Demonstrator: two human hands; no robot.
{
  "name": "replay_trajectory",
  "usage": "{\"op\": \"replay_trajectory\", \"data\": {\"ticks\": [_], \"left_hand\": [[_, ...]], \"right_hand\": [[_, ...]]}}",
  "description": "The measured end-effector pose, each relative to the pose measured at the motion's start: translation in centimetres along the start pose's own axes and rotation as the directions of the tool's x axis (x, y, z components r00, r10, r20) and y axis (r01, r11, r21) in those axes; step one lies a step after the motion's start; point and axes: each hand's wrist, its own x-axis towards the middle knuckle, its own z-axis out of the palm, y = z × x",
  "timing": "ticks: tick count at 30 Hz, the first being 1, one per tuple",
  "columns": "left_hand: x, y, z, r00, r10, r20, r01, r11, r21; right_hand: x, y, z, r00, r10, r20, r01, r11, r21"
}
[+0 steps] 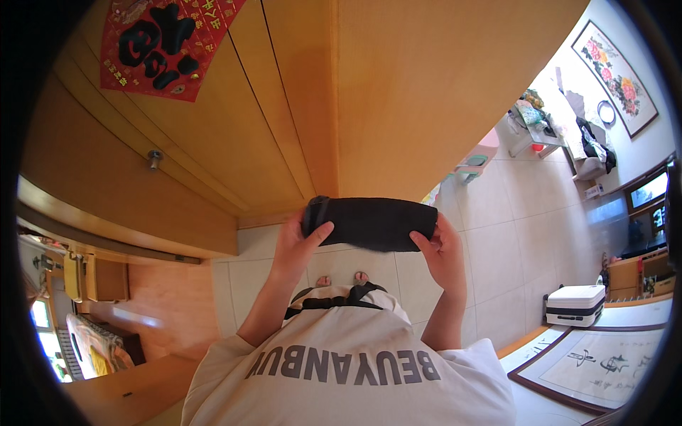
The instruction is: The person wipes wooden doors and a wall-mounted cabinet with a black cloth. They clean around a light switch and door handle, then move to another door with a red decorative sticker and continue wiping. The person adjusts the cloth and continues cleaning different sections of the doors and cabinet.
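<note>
A black, roughly rectangular piece of what looks like folded fabric [375,223] spans the gap between my two hands, in front of my body. My left hand [302,234] grips its left end, thumb on the near face, where a dark band crosses it. At the opposite end my right hand [438,242] pinches the lower right corner between thumb and fingers. Most fingers of both hands are hidden behind the fabric. Just beyond it rises the wooden cabinet [383,106], close to the fabric's far side.
A wooden door panel [133,186] with a metal knob [154,158] stands at left, beneath a red paper decoration [165,48]. Pale floor tiles [495,239] extend to the right, where a white suitcase [575,304] stands. A pink plastic stool [479,154] is beyond the cabinet.
</note>
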Motion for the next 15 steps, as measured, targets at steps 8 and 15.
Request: {"op": "replay_trajectory", "data": {"ticks": [8,15], "left_hand": [[-1.9,2.8,1.9,0.975,0.222,-0.026,-0.208,0.943,0.261],[-1.5,3.2,0.2,0.831,0.526,0.181,-0.411,0.361,0.837]], "right_hand": [[0.0,-1.9,0.0,0.99,-0.071,-0.119,0.08,0.994,0.07],[-0.1,-2.4,-0.8,0.995,-0.088,0.039,0.096,0.917,-0.387]]}}
